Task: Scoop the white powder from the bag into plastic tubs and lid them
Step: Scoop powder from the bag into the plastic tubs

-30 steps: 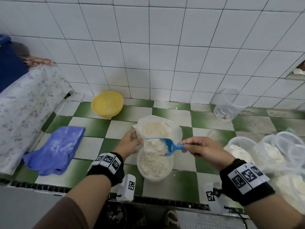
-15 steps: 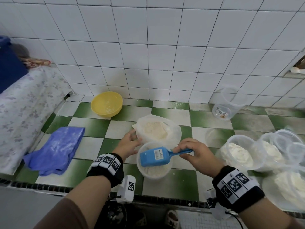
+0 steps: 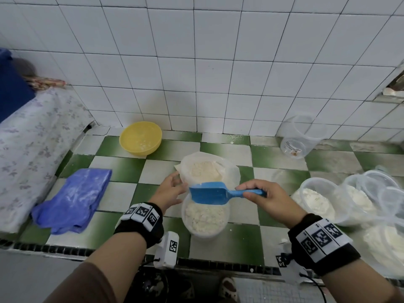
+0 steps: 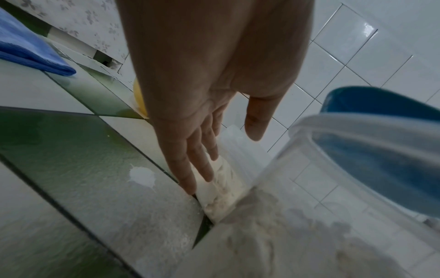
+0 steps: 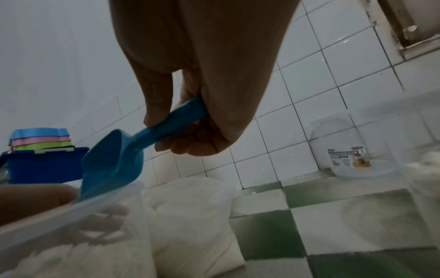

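- On the green-and-white checked counter [image 3: 229, 243], against the white tiled wall [image 3: 196, 62], sit all items; powder dust on the tiles.
- Blue cloth [image 3: 72, 197] lies at the left, well apart from the work area.
- Cluster of clear tubs [image 3: 358, 200] at the right edge, several holding white powder; how many, cannot tell.
- Bag [image 3: 207, 169] of white powder stands open behind the centre tub, touching it.
- Yellow bowl [image 3: 141, 137] near the wall, behind and left of the bag.
- Clear jug [image 3: 301, 138] near the wall at the right, lying tilted.
- Centre tub [image 3: 205, 217], unlidded, roughly full of lumpy powder.
- Left hand [image 3: 171, 191]: fingers straight and relaxed, laid against the bag's left side; grips nothing.
- Right hand [image 3: 269, 197]: thumb and curled fingers pinch the handle of the scoop.
- Blue scoop [image 3: 211, 193] is turned underside up over the tub's far rim, between tub and bag.
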